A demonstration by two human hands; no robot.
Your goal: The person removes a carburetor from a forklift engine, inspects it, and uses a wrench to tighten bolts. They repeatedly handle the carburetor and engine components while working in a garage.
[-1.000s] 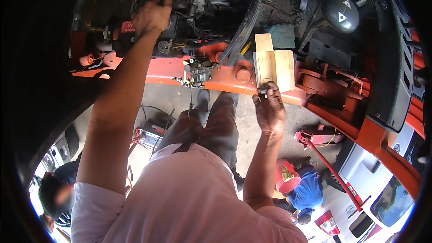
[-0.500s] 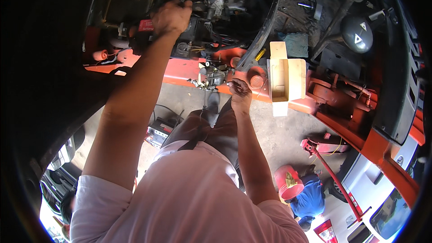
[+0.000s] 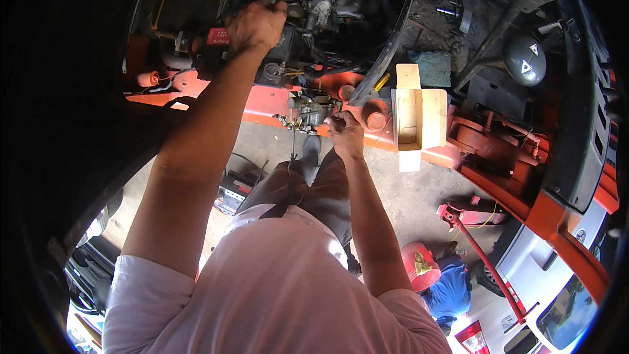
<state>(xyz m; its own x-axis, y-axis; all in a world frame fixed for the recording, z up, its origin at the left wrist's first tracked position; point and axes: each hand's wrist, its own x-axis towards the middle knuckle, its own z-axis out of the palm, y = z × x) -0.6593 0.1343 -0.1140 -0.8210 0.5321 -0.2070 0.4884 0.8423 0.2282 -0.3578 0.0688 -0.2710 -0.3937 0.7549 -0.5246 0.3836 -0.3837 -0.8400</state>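
Observation:
My left hand point(image 3: 257, 26) reaches into the engine bay, fingers curled down beside the black battery with a red label point(image 3: 218, 36). What those fingers grip is hidden beneath them. To its right stands a grey metal engine fitting point(image 3: 320, 10) with a round opening. My right hand point(image 3: 346, 134) is lower, at the red frame beam point(image 3: 262, 103), its fingers bent and pinched together. Its fingertips are at the right side of a metal part that looks like a carburetor point(image 3: 309, 113), resting on the beam. Anything small between those fingers cannot be made out.
An open cardboard box point(image 3: 409, 118) lies on the beam, right of a round red cap point(image 3: 375, 118) and a yellow-handled tool point(image 3: 382, 81). Black levers point(image 3: 524, 59) rise at right. Below are a red floor jack point(image 3: 472, 213), a person in blue point(image 3: 450, 286) and a red bucket point(image 3: 419, 265).
My right hand has shifted slightly left, closer to the carburetor-like part. My left hand has edged a little to the right in the engine bay, still curled.

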